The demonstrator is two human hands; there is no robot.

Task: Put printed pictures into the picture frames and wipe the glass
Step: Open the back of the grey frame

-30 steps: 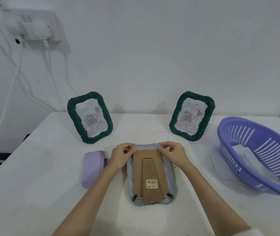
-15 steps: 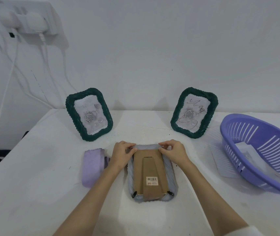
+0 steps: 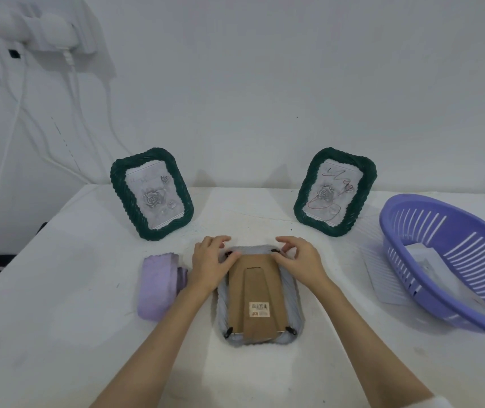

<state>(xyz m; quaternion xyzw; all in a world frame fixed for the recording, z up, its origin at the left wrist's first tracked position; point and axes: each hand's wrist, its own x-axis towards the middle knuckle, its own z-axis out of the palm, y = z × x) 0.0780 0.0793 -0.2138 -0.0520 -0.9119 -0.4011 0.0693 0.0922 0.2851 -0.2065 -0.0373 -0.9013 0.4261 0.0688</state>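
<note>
1. The grey frame [image 3: 260,293] still lies face down on the table [image 3: 58,319], unmoved.
2. My left hand [image 3: 210,260] now presses its top-left corner, fingers loosened.
3. My right hand [image 3: 301,259] pinches the top-right clip [image 3: 276,252], forefinger lifted.

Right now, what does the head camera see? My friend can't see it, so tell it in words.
Two hands, left hand and right hand, touch the top corners of a grey frame lying face down on a white table. Two green frames with rose pictures stand behind; a purple cloth lies left, a purple basket right.
</note>
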